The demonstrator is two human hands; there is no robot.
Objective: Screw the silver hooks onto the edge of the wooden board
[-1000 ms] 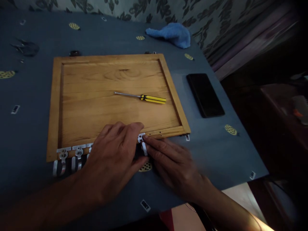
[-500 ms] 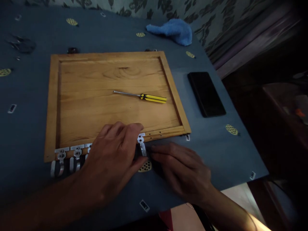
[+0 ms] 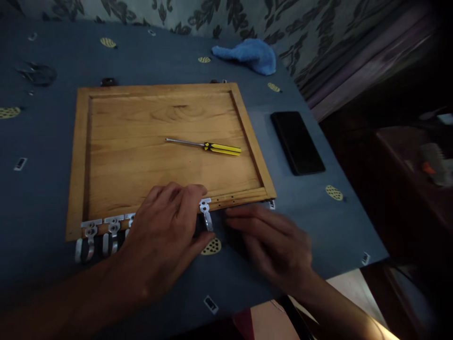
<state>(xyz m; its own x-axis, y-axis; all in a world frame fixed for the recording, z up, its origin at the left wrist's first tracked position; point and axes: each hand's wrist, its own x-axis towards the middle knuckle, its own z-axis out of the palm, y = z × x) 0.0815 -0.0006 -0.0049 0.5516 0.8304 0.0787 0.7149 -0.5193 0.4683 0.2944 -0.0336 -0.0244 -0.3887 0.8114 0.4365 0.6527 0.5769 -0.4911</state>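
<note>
A wooden framed panel (image 3: 116, 174) lies on the table, with silver metal double hooks (image 3: 113, 225) along the left part of its near rail. My left hand (image 3: 170, 231) rests over that rail, closed around another metal hook (image 3: 205, 208), its thumb at the curved end. Small dark holes show in the rail to the right of this hook. Close by the rail's near side, my right hand (image 3: 272, 241) has its fingers pressed together; whatever is between them is hidden in shadow. On the panel lies a yellow and black screwdriver (image 3: 221, 148).
A black phone (image 3: 297, 143) lies right of the panel. Toward the wall are a blue cloth (image 3: 253, 56) and, at far left, a blurred dark tool (image 3: 38, 74). The patterned blue tablecloth (image 3: 300, 198) ends at the right edge.
The camera view has shifted slightly, so the panel sits a little lower. My right hand has come slightly nearer the rail. My left hand stays on the hook.
</note>
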